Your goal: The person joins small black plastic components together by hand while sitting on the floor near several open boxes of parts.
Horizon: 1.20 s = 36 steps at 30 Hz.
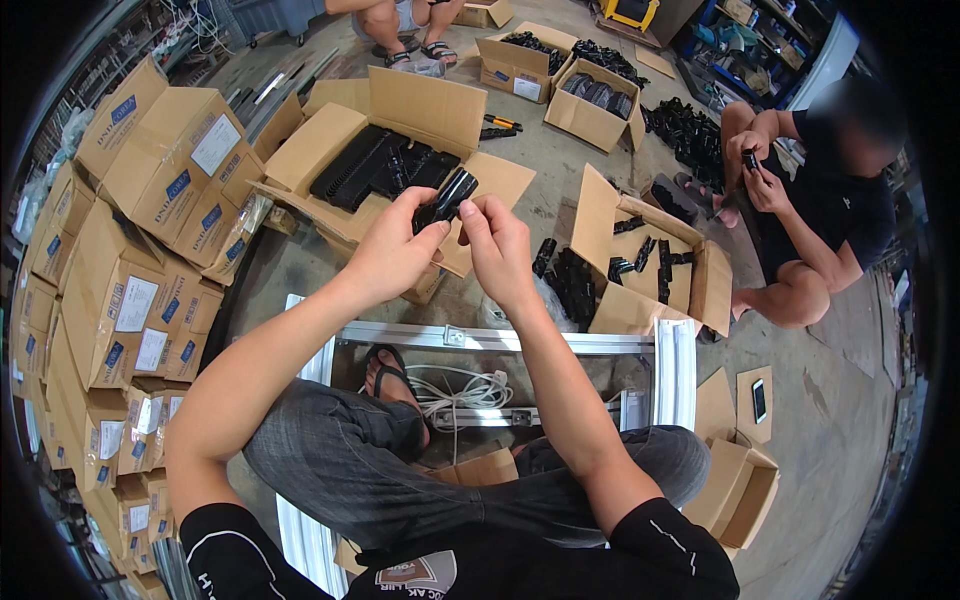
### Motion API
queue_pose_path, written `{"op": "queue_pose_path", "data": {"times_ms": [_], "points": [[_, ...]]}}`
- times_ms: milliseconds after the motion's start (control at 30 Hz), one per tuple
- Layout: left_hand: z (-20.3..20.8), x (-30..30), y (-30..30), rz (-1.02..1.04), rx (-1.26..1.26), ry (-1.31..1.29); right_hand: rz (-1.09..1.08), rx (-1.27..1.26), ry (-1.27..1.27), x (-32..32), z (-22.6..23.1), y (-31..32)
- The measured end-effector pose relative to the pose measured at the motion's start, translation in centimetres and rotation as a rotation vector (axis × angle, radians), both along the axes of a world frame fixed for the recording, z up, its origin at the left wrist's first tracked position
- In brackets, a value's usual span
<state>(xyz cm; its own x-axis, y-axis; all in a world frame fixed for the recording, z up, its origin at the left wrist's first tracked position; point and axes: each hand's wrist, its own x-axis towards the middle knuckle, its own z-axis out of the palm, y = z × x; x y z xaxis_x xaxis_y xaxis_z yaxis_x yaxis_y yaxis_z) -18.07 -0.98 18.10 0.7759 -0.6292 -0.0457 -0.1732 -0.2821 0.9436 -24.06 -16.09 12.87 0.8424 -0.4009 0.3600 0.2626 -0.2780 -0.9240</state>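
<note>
Black short-sleeved shirt (pixel 540 572), thin white lines on sleeves (pixel 672 545), grey-brown chest print (pixel 418 577); faded dark-grey jeans (pixel 335 450); black flip-flop (pixel 387 371).

From my remote seat I make out one glossy black part (pixel 459 188), short and roughly tubular, with bright light glinting along it. It sits in the left hand (pixel 400 243), tilted, its upper end leaning right, with the right hand (pixel 496 248) at its side; fingers hide its lower portion from me.
</note>
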Motion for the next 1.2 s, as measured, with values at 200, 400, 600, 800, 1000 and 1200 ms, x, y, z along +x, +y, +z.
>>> {"op": "queue_pose_path", "data": {"times_ms": [200,400,600,800,1000,1200], "points": [[0.2,0.3,0.1,0.000,-0.206,0.320,0.084,0.224,-0.071,0.4,-0.6,-0.4],[0.4,0.4,0.1,-0.056,-0.305,0.403,0.158,0.316,-0.115,0.5,-0.6,-0.2],[0.3,0.6,0.0,-0.059,-0.304,0.431,0.084,0.257,-0.133,0.9,-1.3,-0.5],[-0.2,0.8,0.1,-0.025,-0.255,0.413,0.153,0.334,-0.084,0.9,-1.0,0.0],[-0.2,0.6,-0.1,0.006,-0.203,0.400,0.084,0.259,-0.079,1.3,-1.7,-0.2],[-1.1,0.4,-0.2,-0.028,-0.086,0.184,-0.040,0.066,0.058,1.2,-1.7,-0.6]]}}
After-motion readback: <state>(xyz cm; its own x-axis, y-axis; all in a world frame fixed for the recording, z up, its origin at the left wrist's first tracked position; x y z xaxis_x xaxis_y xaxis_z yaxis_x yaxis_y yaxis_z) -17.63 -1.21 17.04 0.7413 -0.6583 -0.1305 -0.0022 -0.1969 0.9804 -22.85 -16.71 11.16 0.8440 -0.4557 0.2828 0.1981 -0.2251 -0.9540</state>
